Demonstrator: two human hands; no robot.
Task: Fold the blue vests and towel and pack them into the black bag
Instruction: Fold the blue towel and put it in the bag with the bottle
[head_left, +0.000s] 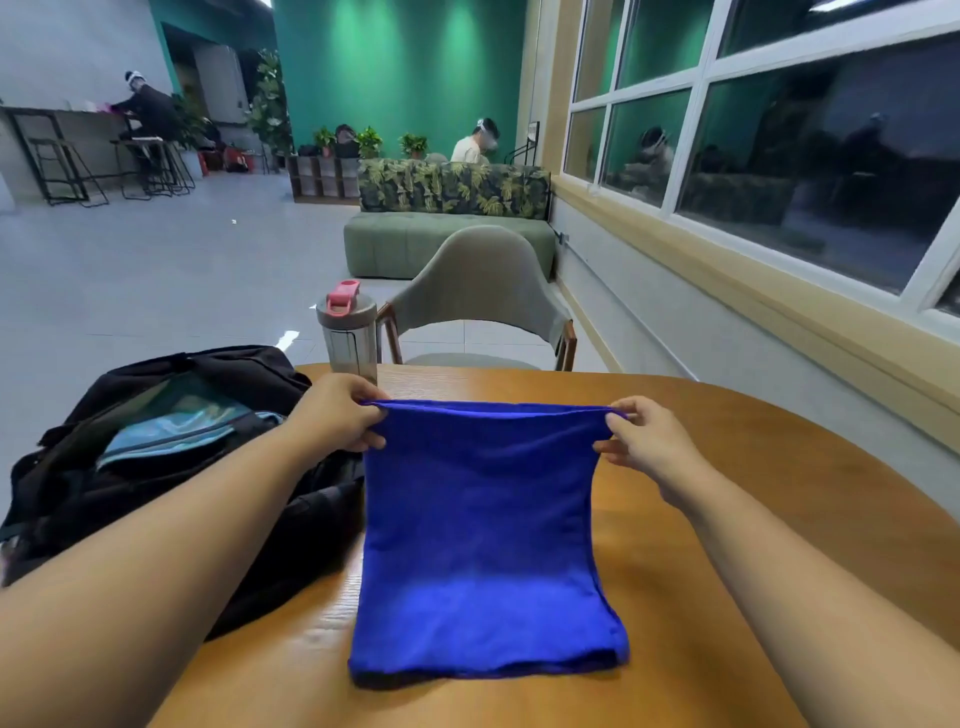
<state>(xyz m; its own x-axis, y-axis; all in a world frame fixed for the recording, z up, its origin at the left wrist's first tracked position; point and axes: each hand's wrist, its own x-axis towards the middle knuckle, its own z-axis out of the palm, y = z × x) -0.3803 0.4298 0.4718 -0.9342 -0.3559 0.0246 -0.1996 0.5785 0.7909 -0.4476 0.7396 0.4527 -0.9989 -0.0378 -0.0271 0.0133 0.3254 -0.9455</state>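
Head view: both forearms extend forward from the lower corners of the frame and converge over the round wooden bench. The left hand is raised above the bench, fingers curled, pinching the upper left corner of the bright blue cloth. The right hand is at the same height, thumb and fingers pinching the upper right corner. The top edge of the cloth is drawn taut between the two hands. The cloth hangs down toward the viewer; its lower part lies flat on the bench in a doubled layer, with the near fold well inside the near rim.

The black fabric bag lies at the left of the bench, touching the left edge of the cloth and overhanging the left rim. Its top is open, with a light blue item visible inside.

A grey shaker bottle with a pink cap stands at the far rim, just behind the left hand. A grey chair with wooden legs stands beyond the far rim. Bare bench surface lies right of the cloth, out to the right rim
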